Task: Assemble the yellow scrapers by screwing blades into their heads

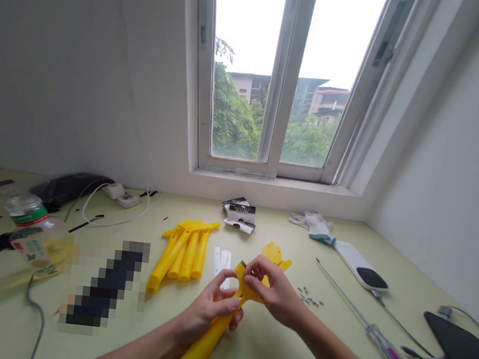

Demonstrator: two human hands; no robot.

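My left hand (218, 303) is wrapped around a yellow plastic handle (200, 349) with a flared head, which slants up and away from me. My right hand (273, 289) pinches at the head of that handle; whatever lies between those fingertips is hidden. A small dark edge shows at the head's upper left tip. Just beyond my right hand lies a yellow flared head (275, 254). White strips (223, 260) are on the table behind my left hand. Several small screws (309, 297) are scattered to the right of my right hand.
Several yellow handles (184, 251) lie piled at left centre. Small boxes (241, 214) and gloves (314, 224) sit near the window wall. A long screwdriver (380, 343), a white device (361, 265) and a black phone-like slab (456, 356) are at right. A bottle (39, 235) stands left.
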